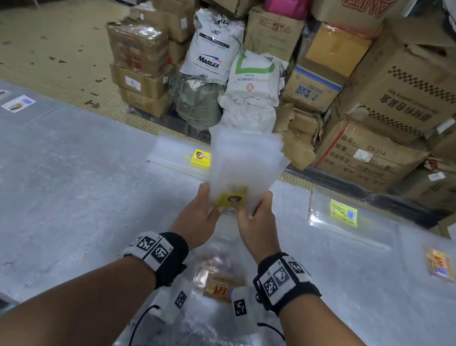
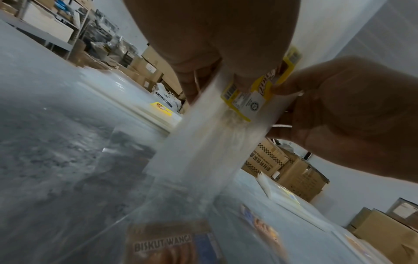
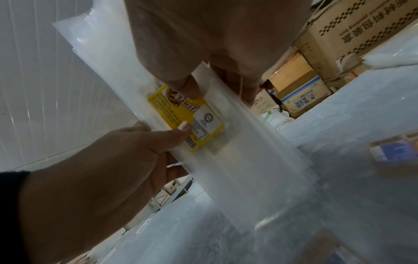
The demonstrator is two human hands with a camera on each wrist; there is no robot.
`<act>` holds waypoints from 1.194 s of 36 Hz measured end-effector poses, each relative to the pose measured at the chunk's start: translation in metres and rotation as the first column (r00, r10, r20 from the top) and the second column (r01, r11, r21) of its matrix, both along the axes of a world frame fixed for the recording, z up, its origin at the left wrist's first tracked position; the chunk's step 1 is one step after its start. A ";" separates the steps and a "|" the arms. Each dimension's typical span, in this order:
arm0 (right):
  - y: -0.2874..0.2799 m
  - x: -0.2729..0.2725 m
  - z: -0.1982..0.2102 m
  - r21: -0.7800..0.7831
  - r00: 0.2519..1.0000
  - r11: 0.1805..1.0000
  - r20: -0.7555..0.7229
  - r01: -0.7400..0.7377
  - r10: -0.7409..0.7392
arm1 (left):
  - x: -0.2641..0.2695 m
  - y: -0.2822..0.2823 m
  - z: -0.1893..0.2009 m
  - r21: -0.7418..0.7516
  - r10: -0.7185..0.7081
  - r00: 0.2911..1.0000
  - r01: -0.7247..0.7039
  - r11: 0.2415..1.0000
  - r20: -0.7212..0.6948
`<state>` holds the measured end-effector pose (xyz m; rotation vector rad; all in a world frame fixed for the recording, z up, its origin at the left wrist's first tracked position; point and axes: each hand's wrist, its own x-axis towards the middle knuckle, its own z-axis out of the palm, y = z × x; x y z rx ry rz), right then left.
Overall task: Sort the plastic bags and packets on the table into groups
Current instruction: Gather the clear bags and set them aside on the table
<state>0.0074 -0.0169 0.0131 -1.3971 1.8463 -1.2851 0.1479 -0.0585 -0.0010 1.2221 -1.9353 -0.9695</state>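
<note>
both hands hold one bundle of clear bags (image 1: 247,160) with a yellow label up in the air above the table (image 1: 60,195), near its middle. the left hand (image 1: 201,215) pinches the lower left edge, thumb on the front near the label and fingers (image 2: 194,75) curled behind, and the right hand (image 1: 258,222) does the same on the right edge, so the thin sheets stand upright and fan out at the top, not flopping. i think they are held this way to square the edges and read the label before choosing a group. a matching yellow-label stack (image 1: 182,157) lies flat just behind the bundle near the far edge, so this is probably the place for it. another stack with a yellow-green label (image 1: 345,216) lies apart on the right, and the biscuit packet (image 1: 219,284) lies under the wrists, near the front edge. small packets (image 1: 7,98) lie far left, so groups are kept well apart to avoid mixing.
</note>
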 end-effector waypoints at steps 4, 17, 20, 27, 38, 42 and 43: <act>0.001 0.001 -0.001 0.018 1.000 1.000 0.004 -0.023 0.023 | 0.000 0.003 -0.002 0.008 -0.005 1.000 0.005 1.000 -0.007; -0.004 0.006 0.011 -0.021 0.989 1.000 0.145 -0.014 0.017 | 0.005 -0.008 0.002 0.055 -0.012 0.990 0.020 0.998 -0.139; -0.009 0.011 0.015 -0.076 0.991 0.997 0.131 0.025 -0.015 | 0.001 -0.010 0.010 0.072 0.008 0.989 0.002 0.997 -0.151; -0.017 0.013 0.012 -0.016 0.994 1.000 0.108 0.023 -0.021 | 0.001 -0.017 0.014 0.131 -0.005 0.995 0.019 0.991 -0.100; -0.025 0.004 0.012 0.118 1.000 0.993 0.019 -0.004 0.002 | 0.005 -0.035 0.020 0.187 -0.015 1.000 0.010 0.982 0.026; -0.027 0.002 0.023 0.062 0.993 0.998 0.115 0.030 -0.037 | 0.004 -0.043 0.034 0.192 -0.025 1.000 0.028 0.981 -0.014; -0.029 0.001 0.027 0.043 0.987 0.998 0.157 0.037 -0.044 | 0.003 -0.045 0.038 0.202 -0.032 0.999 0.040 0.979 -0.042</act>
